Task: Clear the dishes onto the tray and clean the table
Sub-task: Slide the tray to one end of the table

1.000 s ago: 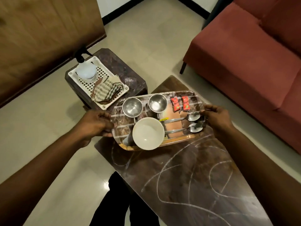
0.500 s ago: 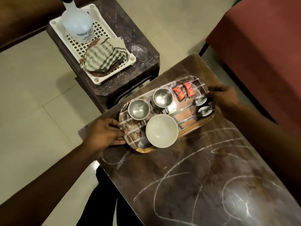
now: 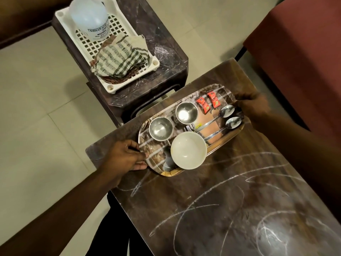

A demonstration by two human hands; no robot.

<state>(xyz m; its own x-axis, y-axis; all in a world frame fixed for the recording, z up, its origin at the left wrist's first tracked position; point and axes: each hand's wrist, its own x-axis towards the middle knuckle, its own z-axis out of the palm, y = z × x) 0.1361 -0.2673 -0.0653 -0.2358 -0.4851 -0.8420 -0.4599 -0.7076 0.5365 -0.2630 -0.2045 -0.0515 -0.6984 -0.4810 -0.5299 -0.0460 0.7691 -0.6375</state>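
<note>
A printed oval tray point(image 3: 219, 144) rests at the far end of the dark table point(image 3: 212, 209), which has white streaks on it. On the tray lie a white bowl point(image 3: 188, 150), two steel cups point(image 3: 160, 128) point(image 3: 186, 113), two spoons point(image 3: 226, 112) point(image 3: 232, 123) and two red sachets point(image 3: 203, 105). My left hand point(image 3: 125, 159) grips the tray's near-left rim. My right hand point(image 3: 253, 105) holds its far-right rim.
A dark stool point(image 3: 162, 58) stands beyond the table with a white plastic basket point(image 3: 118, 50) on it. The basket holds a clear bottle point(image 3: 90, 17) and a striped cloth point(image 3: 118, 61). A red sofa point(image 3: 299, 52) is at the right. Tiled floor lies at the left.
The tray has come down from above the table's far edge onto the tabletop, both hands still on it. The view has tilted down and nearer.
</note>
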